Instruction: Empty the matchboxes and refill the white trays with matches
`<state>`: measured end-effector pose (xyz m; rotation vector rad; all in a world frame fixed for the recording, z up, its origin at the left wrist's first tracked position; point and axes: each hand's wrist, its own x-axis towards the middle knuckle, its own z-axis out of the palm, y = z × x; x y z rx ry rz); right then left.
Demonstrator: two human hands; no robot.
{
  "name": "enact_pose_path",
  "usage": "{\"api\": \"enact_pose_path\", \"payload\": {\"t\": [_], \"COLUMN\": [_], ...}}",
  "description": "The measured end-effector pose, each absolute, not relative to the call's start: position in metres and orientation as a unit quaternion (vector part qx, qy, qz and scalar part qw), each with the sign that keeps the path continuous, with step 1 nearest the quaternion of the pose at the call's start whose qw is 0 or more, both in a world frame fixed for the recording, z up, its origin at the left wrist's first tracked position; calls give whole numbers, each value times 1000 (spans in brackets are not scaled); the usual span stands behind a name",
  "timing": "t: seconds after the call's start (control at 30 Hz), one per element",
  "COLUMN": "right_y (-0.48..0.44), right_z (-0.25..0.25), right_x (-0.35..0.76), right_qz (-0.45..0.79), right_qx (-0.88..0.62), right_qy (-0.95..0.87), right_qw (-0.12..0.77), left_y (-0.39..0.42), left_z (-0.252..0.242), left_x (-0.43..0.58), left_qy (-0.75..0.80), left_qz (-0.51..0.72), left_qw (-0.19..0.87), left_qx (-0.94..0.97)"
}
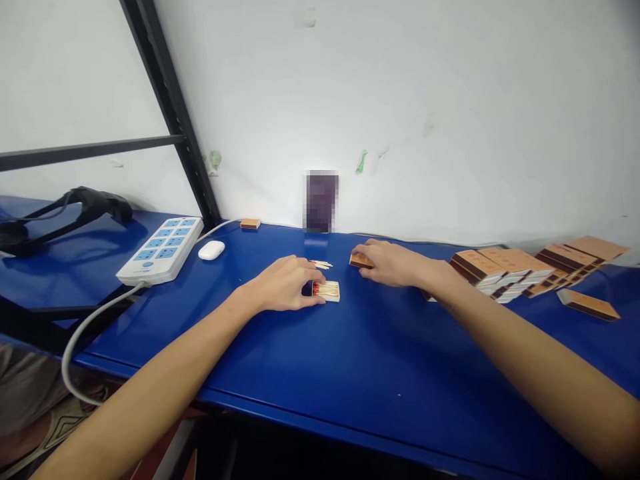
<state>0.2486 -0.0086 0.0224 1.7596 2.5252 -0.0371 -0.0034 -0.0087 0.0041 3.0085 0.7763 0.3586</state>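
Note:
My left hand [287, 285] grips the left end of a white matchbox tray [333, 297] between thumb and fingers. Matches [327, 289] with red heads lie inside the tray, heads toward my hand. Just behind it a few loose matches [323, 265] rest on the blue table, partly hidden by my fingers. To the right, my right hand [387, 262] is closed around an orange-brown matchbox sleeve [361, 260] with a dark striking side. The sleeve is at or just above the table top, apart from the tray; whether anything is inside it is hidden.
Stacked matchboxes [505, 267] stand on the right, with a single matchbox [589, 305] in front. Another matchbox [251, 224] lies by the wall. On the left are a white case [211, 250], a power strip [163, 250], its cable, a black strapped device [95, 203] and a rack post [173, 113].

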Motion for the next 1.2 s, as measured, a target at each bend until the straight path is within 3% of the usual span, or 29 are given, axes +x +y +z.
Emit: {"api": "enact_pose_path", "payload": {"t": [0.17, 0.4, 1.2], "right_y": [-9, -31, -32], "right_z": [20, 38, 33], "right_x": [248, 229, 215], "right_qz": [-25, -167, -174], "right_qx": [536, 451, 403], "right_qy": [843, 877, 895], "right_qw": [28, 14, -79], "left_y": [-1, 1, 1], "left_z": [1, -2, -8], "left_x": [-8, -7, -4], "left_qy": [241, 265, 270], "left_qz": [126, 134, 202], "left_qw": [2, 9, 140], "left_qx": [962, 955, 931]}}
